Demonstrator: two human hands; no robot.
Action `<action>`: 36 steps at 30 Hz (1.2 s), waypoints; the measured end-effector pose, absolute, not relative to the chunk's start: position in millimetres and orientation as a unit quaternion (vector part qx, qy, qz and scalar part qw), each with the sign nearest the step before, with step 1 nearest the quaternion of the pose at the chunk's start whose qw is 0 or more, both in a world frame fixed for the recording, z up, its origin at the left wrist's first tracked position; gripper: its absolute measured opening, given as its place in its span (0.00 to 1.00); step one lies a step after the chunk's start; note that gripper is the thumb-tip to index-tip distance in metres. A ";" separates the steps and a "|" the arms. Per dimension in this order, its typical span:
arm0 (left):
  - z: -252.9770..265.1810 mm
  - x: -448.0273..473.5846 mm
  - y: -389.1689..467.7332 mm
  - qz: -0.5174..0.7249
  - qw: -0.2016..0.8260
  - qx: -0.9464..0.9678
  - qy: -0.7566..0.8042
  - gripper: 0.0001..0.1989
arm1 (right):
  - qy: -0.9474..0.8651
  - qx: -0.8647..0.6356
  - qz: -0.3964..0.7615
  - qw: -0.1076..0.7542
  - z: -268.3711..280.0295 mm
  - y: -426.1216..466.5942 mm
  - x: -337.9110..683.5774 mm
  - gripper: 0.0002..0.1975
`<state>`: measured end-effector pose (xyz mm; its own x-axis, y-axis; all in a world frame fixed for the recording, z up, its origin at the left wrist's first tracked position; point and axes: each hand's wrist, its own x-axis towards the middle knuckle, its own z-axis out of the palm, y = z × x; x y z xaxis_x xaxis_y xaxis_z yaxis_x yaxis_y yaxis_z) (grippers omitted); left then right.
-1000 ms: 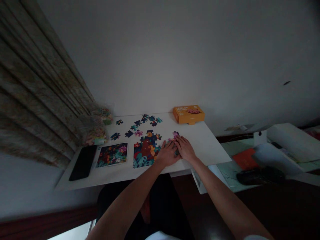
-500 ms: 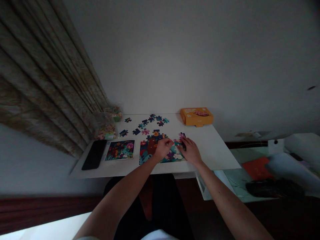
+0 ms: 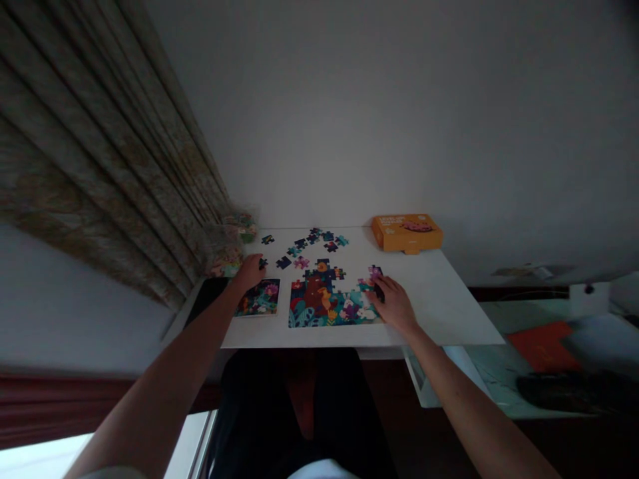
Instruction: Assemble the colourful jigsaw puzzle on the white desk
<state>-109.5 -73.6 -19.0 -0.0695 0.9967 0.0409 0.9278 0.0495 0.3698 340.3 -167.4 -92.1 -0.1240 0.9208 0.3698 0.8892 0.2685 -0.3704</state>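
Note:
A partly joined jigsaw puzzle (image 3: 312,303) lies on the white table, showing a brown bear and white rabbits among plants. At the puzzle's right edge rests my right hand (image 3: 397,306), fingers spread and lying on its pieces. A purple puzzle piece (image 3: 375,271) sticks out just beyond those fingertips. My left hand (image 3: 247,274) is at the left, its fingers closed over a dark puzzle piece (image 3: 263,264) that is partly hidden. Below it is the reference picture card (image 3: 264,299), part-covered by my left wrist. Several loose puzzle pieces (image 3: 301,263) lie behind the puzzle.
A yellow puzzle box (image 3: 409,234) stands at the back right. Clear bags of pieces (image 3: 224,249) sit at the back left near the curtain (image 3: 150,133). A black phone (image 3: 207,296) lies partly under my left forearm. Right of the table is a lower surface with an orange item (image 3: 544,346).
My left hand has left the puzzle and moved left to a loose dark piece. My right hand stays at the puzzle's right edge. The view has shifted slightly left.

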 end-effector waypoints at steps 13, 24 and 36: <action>-15.9 -113.9 -52.8 0.192 0.157 0.594 0.766 0.28 | -0.750 -0.595 0.034 0.286 -92.7 -167.2 340.5 0.25; -13.0 -98.7 -54.9 0.223 0.162 0.604 0.748 0.17 | -0.747 -0.598 0.044 0.287 -90.5 -167.1 340.2 0.24; -24.8 2.7 -47.6 0.070 0.152 0.730 0.663 0.21 | -0.640 -0.627 0.124 0.426 -91.8 -162.4 349.3 0.27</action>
